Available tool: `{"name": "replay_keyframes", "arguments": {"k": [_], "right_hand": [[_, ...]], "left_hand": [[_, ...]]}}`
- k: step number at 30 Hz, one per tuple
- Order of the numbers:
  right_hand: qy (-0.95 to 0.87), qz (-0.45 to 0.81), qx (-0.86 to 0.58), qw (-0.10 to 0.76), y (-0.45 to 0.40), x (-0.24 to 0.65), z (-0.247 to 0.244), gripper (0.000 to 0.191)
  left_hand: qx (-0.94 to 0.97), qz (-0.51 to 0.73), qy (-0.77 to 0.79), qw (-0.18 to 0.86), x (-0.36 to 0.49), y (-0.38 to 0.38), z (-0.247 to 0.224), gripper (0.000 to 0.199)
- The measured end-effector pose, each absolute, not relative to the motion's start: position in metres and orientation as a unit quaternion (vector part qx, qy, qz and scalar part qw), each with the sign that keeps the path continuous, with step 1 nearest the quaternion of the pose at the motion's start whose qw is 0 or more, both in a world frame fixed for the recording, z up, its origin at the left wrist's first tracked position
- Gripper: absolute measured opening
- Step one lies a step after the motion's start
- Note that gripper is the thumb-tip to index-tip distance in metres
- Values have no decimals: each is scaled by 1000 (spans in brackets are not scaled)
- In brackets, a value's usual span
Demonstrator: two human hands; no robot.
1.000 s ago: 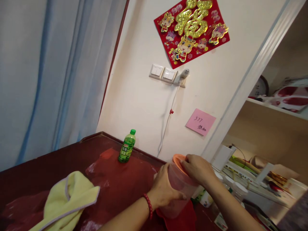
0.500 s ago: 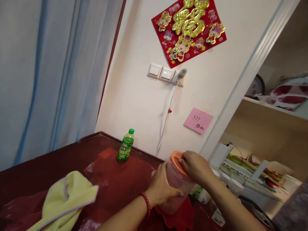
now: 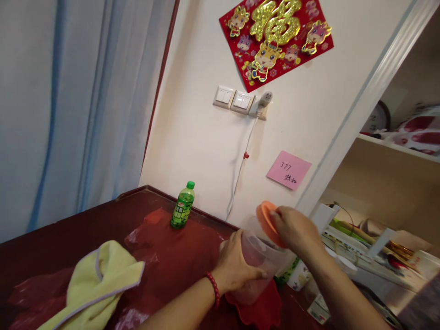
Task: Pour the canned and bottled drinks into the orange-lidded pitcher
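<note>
A clear plastic container (image 3: 256, 284) stands over a red scalloped dish (image 3: 271, 305) at the table's right side; whether it rests in or behind the dish I cannot tell. Wrapped around the container's side is my left hand (image 3: 239, 266), with a red bead bracelet at the wrist. My right hand (image 3: 299, 231) grips an orange lid (image 3: 270, 224), which is tilted and raised off the container's mouth. The inside of the container is hard to make out.
A green drink bottle (image 3: 183, 205) stands near the wall. On the left of the dark red table (image 3: 137, 266) lies a crumpled yellow cloth (image 3: 103, 279). Shelves (image 3: 374, 178) with clutter rise at the right, and a white cord (image 3: 237, 178) hangs down the wall.
My right hand has lifted the orange lid up and to the right, off the container, leaving its mouth uncovered. My left hand keeps its hold. The view has shifted slightly.
</note>
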State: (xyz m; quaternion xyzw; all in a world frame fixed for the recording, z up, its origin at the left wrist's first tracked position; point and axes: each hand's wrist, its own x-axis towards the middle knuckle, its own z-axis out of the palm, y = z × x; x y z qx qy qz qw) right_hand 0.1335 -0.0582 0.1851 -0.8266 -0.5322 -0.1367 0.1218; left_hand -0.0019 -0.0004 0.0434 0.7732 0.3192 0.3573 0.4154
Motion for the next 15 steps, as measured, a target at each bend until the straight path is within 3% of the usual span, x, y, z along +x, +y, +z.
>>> {"name": "replay_keyframes", "arguments": {"k": [3, 7, 15], "right_hand": [[-516, -141, -824, 189, -61, 138, 204, 34], [-536, -53, -787, 303, -69, 146, 209, 34], [-496, 135, -676, 528, -135, 146, 188, 37]], "left_hand": [[774, 369, 317, 405, -1, 0, 42, 103], [776, 374, 315, 398, -3, -1, 45, 93], [776, 366, 305, 413, -5, 3, 45, 106]]}}
